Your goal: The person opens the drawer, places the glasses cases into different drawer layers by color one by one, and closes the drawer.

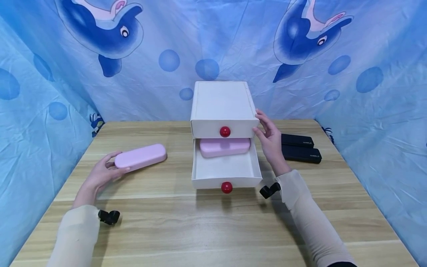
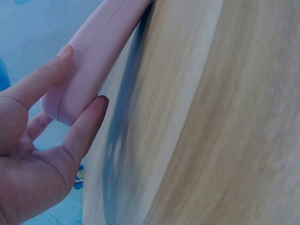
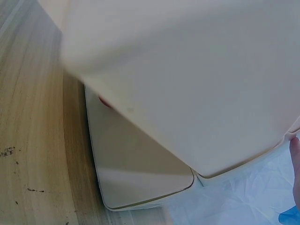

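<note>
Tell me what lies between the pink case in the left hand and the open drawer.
Only bare wooden tabletop lies between the pink case, held in the left hand, and the open drawer; the head view shows this.

Tabletop (image 1: pixel 179 167) leaves passage between the left pink case (image 1: pixel 141 156) and the jutting drawer (image 1: pixel 207 183).

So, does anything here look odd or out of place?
The printed dolphins on the blue backdrop look upside down: mouths above eyes, fins pointing down. On the wooden table, nothing appears spilled or damaged; the lower drawer just stands open.
</note>
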### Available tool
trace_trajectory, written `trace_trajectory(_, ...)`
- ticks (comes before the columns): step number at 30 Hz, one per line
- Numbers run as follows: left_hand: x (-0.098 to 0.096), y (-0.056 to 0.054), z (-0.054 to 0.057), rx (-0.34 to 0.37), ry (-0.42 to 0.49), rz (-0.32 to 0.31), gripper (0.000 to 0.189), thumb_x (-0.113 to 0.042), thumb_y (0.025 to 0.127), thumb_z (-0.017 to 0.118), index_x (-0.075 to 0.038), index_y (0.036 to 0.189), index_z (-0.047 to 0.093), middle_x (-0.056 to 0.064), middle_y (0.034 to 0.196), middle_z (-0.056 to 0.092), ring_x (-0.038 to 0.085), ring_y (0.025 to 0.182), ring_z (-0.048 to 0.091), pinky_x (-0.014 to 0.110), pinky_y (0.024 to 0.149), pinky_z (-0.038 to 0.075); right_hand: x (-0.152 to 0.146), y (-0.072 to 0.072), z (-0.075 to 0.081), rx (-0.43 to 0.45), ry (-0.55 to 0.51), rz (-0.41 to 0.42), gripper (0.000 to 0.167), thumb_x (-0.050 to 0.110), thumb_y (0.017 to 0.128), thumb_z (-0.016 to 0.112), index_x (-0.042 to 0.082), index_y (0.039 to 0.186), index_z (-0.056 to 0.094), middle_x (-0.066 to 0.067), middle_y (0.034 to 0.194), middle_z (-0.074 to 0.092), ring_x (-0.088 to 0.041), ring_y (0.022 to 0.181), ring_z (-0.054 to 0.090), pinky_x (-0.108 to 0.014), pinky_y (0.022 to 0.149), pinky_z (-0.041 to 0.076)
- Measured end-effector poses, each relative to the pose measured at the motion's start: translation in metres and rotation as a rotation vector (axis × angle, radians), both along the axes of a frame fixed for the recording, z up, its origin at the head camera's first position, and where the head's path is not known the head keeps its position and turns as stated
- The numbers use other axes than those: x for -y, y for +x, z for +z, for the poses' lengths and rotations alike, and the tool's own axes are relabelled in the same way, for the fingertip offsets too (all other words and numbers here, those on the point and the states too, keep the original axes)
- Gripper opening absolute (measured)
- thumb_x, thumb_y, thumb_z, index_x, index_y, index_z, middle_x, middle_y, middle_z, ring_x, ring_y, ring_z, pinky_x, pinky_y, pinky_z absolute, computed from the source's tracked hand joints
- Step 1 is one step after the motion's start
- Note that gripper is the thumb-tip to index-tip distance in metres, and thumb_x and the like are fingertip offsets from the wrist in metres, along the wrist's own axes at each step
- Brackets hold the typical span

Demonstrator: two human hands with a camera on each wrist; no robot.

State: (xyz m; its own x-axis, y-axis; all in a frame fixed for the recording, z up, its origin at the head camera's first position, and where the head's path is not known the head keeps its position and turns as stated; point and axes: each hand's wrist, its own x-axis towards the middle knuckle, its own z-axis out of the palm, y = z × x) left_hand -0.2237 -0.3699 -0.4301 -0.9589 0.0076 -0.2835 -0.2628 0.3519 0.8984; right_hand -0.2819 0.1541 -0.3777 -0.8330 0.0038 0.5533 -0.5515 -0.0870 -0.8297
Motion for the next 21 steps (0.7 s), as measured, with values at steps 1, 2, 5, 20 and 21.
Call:
trace_trajectory(1, -0.001, 0.0, 0.0, 0.002, -0.001, 0.005, 0.094, -0.025, 0.088, 0.072, -0.015, 0.157, 0.009, 0.037, 0.152, 0.017, -0.008, 0.089, 0.053, 0.018, 0.084, 0.056, 0.0, 0.0, 0.0, 0.001, -0.001, 0.001, 0.038, 0.002, 0.094, 0.059, 0.003, 0.132, 0.056, -0.007, 0.151, 0.044, -0.016, 0.14, 0.041, -0.019, 0.102, 0.048)
trace_trajectory(2, -0.002, 0.0, 0.001, 0.004, -0.004, 0.011, 0.094, -0.025, 0.088, 0.072, -0.014, 0.157, 0.009, 0.038, 0.151, 0.018, -0.008, 0.088, 0.055, 0.018, 0.084, 0.056, 0.0, 0.0, 0.0, 0.001, -0.003, 0.002, 0.038, 0.001, 0.094, 0.059, 0.003, 0.132, 0.056, -0.007, 0.151, 0.044, -0.015, 0.14, 0.041, -0.019, 0.102, 0.048)
trace_trajectory(5, -0.005, 0.001, 0.002, 0.016, -0.02, 0.018, 0.095, -0.028, 0.088, 0.073, -0.011, 0.156, 0.009, 0.038, 0.151, 0.018, -0.004, 0.09, 0.055, 0.019, 0.084, 0.057, 0.0, 0.0, 0.0, 0.003, -0.003, -0.001, 0.038, 0.0, 0.094, 0.058, 0.001, 0.132, 0.055, -0.007, 0.151, 0.044, -0.015, 0.139, 0.042, -0.019, 0.102, 0.048)
trace_trajectory(20, -0.016, 0.005, 0.008, 0.022, 0.027, 0.115, 0.097, -0.022, 0.083, 0.077, -0.008, 0.155, 0.013, 0.036, 0.152, 0.019, -0.008, 0.081, 0.056, 0.021, 0.08, 0.059, 0.002, 0.003, 0.003, 0.016, 0.005, -0.009, 0.04, -0.002, 0.095, 0.056, -0.009, 0.133, 0.049, -0.01, 0.152, 0.042, -0.015, 0.139, 0.042, -0.018, 0.101, 0.048)
trace_trajectory(21, -0.017, 0.005, 0.007, 0.02, 0.033, 0.119, 0.098, -0.021, 0.083, 0.077, -0.007, 0.156, 0.013, 0.036, 0.151, 0.02, -0.008, 0.081, 0.056, 0.021, 0.079, 0.059, 0.002, 0.003, 0.003, 0.017, 0.008, -0.01, 0.04, -0.002, 0.095, 0.056, -0.009, 0.133, 0.049, -0.01, 0.152, 0.042, -0.015, 0.139, 0.042, -0.018, 0.101, 0.048)
